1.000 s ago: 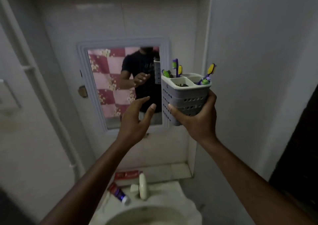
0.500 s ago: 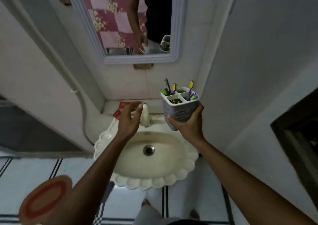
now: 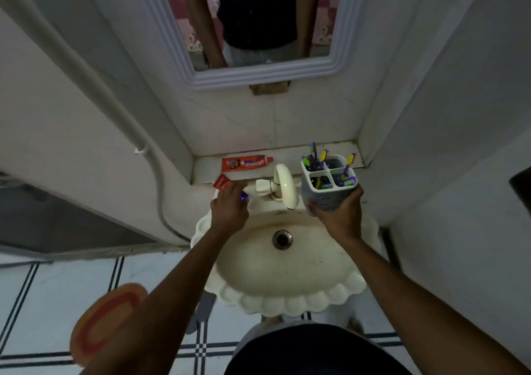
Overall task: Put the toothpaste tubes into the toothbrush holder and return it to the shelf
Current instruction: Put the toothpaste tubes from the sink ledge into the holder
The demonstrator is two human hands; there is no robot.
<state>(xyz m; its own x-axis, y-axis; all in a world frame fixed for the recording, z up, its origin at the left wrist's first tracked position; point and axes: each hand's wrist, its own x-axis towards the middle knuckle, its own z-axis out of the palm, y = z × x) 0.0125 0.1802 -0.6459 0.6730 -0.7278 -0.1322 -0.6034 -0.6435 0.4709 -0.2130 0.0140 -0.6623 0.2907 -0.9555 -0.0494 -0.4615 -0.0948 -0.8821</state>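
My right hand (image 3: 342,216) grips the holder (image 3: 327,186) upright beside the tap (image 3: 283,185). My left hand (image 3: 228,206) closes on one tube (image 3: 222,181) — the second tube (image 3: 247,163) lies on the ledge (image 3: 290,155). Advice: lift cap-down into an empty compartment.

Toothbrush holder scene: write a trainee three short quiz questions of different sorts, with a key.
1. True or false: the toothbrush holder stands on the ledge.
2. Multiple choice: the red toothpaste tube lies (a) in the sink, (b) on the ledge behind the tap, (c) in the holder.
3. Fill in: the left hand is down on a second tube, red with a ____ end.

Key: 1 false, the right hand holds it above the sink. 2 b. 3 purple.
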